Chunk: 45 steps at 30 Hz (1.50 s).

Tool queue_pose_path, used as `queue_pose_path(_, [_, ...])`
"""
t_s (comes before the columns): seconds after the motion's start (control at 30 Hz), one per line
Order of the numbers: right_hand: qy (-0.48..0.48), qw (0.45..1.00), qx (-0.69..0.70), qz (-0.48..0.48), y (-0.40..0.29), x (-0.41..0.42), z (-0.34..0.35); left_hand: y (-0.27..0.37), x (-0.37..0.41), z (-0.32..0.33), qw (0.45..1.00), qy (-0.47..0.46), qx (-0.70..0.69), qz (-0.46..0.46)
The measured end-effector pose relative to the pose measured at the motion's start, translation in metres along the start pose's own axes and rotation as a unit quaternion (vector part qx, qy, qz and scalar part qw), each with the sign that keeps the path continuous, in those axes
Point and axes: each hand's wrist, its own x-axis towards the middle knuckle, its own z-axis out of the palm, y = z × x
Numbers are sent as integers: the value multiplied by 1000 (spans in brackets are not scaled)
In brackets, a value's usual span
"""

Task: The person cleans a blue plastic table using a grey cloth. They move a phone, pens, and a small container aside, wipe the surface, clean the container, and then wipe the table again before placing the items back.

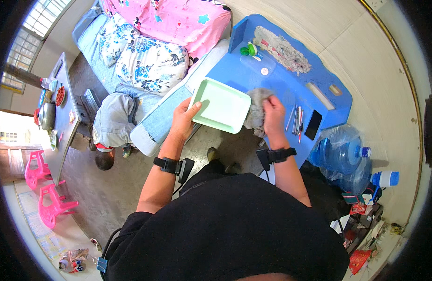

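My left hand (184, 118) grips the left side of a shallow, light green plastic tray (221, 107), thumb over its rim. The tray is held up in front of the blue desk (223, 68), its hollow side facing me, and nothing lies in it. In my right hand (274, 115) is a crumpled grey cloth (255, 110), pinched close to the tray's right edge. Whether cloth and tray touch, I cannot tell. Several pens (297, 119) and a black smartphone (313, 124) lie on the desk to the right of that hand.
A green-capped item (250, 49) and a clear plastic lid (263, 66) sit further back on the desk. Large blue water bottles (342, 154) stand at right. Left are a sofa (107, 75), a bent-over person (114, 121), a table (66, 130) and pink plastic chairs (52, 207).
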Motion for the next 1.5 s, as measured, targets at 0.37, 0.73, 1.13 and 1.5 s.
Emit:
queue_pose_path(0.37, [-273, 667, -592, -361, 0, -4, 39, 27, 6, 29, 983, 21, 166, 82])
queue_pose_path(0.73, [-279, 805, -449, -271, 21, -33, 53, 37, -4, 45, 963, 77, 186, 181])
queue_pose_path(1.13, [-73, 950, 283, 108, -13, -41, 16, 59, 10, 16, 952, 107, 150, 245])
queue_pose_path(1.5, [-126, 929, -229, -263, -26, -6, 29, 87, 24, 36, 988, -25, 121, 91])
